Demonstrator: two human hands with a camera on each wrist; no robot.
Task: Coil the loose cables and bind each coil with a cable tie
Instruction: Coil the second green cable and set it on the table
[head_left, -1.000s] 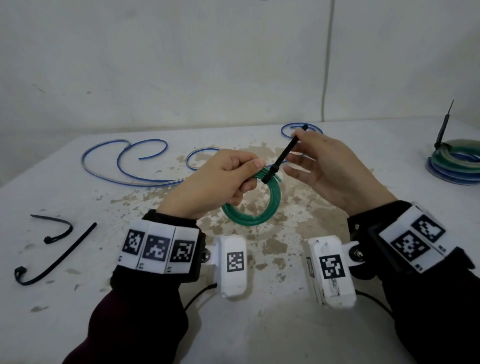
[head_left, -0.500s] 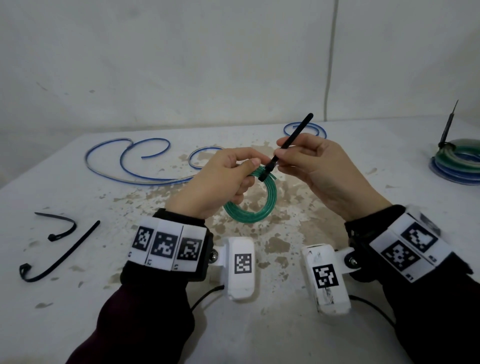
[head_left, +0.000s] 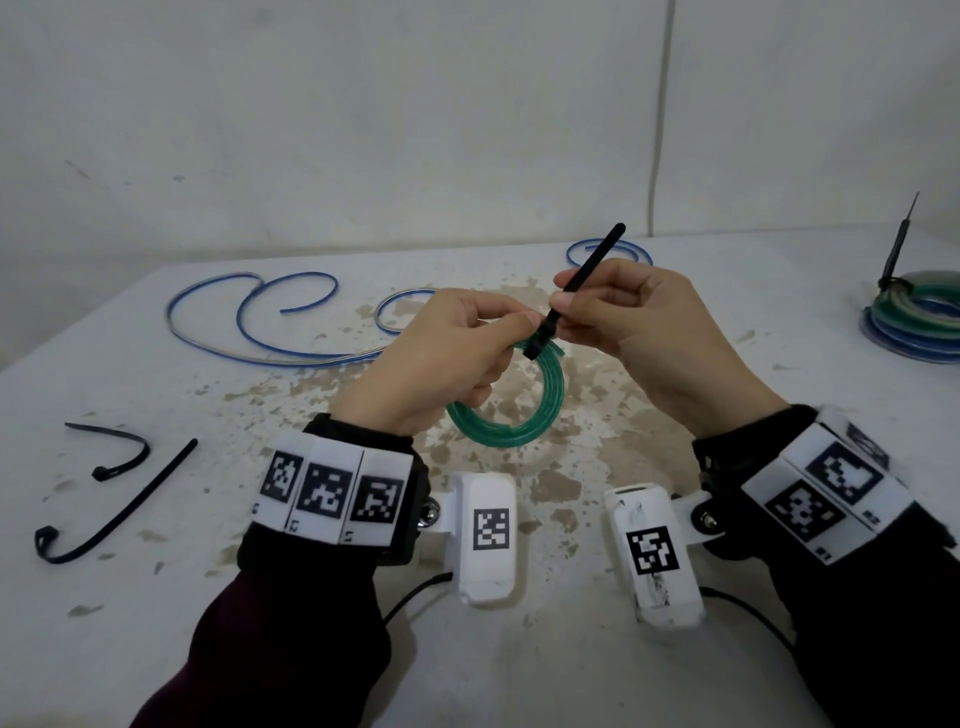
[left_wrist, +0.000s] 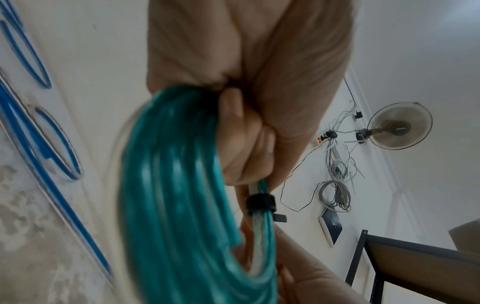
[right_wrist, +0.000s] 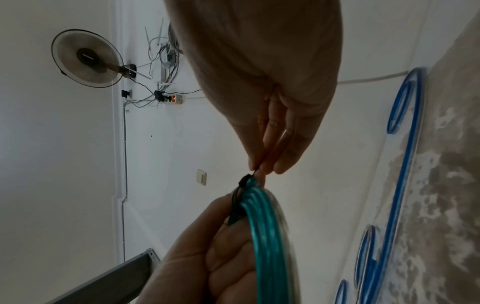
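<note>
A green cable coil (head_left: 524, 423) hangs above the middle of the table, gripped at its top by my left hand (head_left: 452, 358). A black cable tie (head_left: 582, 283) is looped round the coil's top, its tail sticking up and to the right. My right hand (head_left: 639, 322) pinches that tail just above the tie's head. In the left wrist view the tie's band (left_wrist: 260, 202) wraps the green strands (left_wrist: 168, 205) below my fingers. In the right wrist view my fingertips (right_wrist: 262, 164) pinch the tie right above the coil (right_wrist: 267, 236).
A loose blue cable (head_left: 270, 332) curls across the far left of the table (head_left: 156, 649), with another loop (head_left: 608, 252) behind my hands. Two spare black ties (head_left: 111, 499) lie at the left. Bound coils (head_left: 919, 322) are stacked at the far right.
My right hand closed from loose fingers onto the tie's tail and slid down it, so more of the tail now sticks up above the fingers. The left hand kept its hold on the coil.
</note>
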